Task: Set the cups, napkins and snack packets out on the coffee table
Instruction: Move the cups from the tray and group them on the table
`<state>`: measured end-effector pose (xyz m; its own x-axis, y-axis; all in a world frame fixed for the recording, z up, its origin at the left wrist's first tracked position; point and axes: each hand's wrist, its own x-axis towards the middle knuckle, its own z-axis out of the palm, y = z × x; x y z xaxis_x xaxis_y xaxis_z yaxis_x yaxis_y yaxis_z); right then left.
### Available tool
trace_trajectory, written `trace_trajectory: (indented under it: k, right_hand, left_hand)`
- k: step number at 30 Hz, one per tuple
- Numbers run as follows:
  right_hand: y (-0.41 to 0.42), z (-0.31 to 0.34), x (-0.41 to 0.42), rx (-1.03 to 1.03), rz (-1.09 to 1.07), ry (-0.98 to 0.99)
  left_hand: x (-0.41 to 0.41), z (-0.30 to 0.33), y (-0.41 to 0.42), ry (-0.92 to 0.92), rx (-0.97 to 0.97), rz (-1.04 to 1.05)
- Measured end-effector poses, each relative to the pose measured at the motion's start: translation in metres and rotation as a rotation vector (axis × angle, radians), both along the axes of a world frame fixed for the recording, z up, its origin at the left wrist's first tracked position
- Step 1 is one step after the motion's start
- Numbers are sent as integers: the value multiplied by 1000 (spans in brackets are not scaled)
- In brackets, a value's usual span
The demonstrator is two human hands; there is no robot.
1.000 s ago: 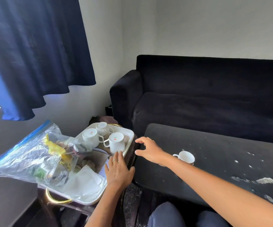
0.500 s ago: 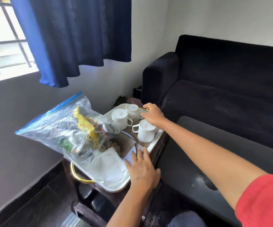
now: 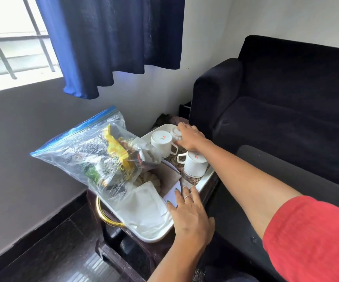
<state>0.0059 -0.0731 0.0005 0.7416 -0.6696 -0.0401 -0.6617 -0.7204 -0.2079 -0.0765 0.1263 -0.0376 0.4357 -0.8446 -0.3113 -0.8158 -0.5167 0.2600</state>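
Note:
A white tray point(image 3: 156, 237) sits on a dark side table. On its far end stand three upside-down white cups: one at the left point(image 3: 162, 143), one nearer me point(image 3: 195, 166), and one at the back point(image 3: 176, 132). My right hand point(image 3: 191, 137) reaches over and its fingers curl round the back cup. My left hand point(image 3: 191, 216) rests flat on the tray's near right edge, fingers straight. A clear zip bag of snack packets point(image 3: 99, 157) lies on the tray's left. White napkins point(image 3: 144, 208) lie in the tray's near end.
The dark coffee table point(image 3: 286, 171) lies to the right of the tray. A black sofa point(image 3: 286, 110) stands behind it. A blue curtain point(image 3: 113, 41) hangs over the window at the left. A gold handle point(image 3: 103, 212) sticks out from the tray's near left.
My right hand has moved from the coffee table side across to the tray and now grips the back cup. The view has swung left. My left hand has stayed on the tray edge.

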Motion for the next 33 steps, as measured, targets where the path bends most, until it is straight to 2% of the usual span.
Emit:
trace_trajectory:
  k: [5, 9, 14, 26, 29, 33]
  right_hand:
    - [5, 2, -1, -62, -48, -66]
    - [8, 5, -7, 48, -125, -194]
    - [13, 15, -24, 52, -157, -364]
    - [51, 53, -82, -27, -94, -494]
    - [65, 55, -105, -28, -79, -524]
    - [85, 53, -137, -51, -106, -628]
  left_hand:
    - [0, 0, -1, -10, 8, 0]
    - [-1, 0, -2, -34, 19, -2]
    - [-3, 1, -1, -57, 24, -2]
    - [-6, 4, 1, -20, -55, 63]
    - [-8, 10, -2, 11, -186, 97]
    - [-13, 30, -7, 137, -512, 208]
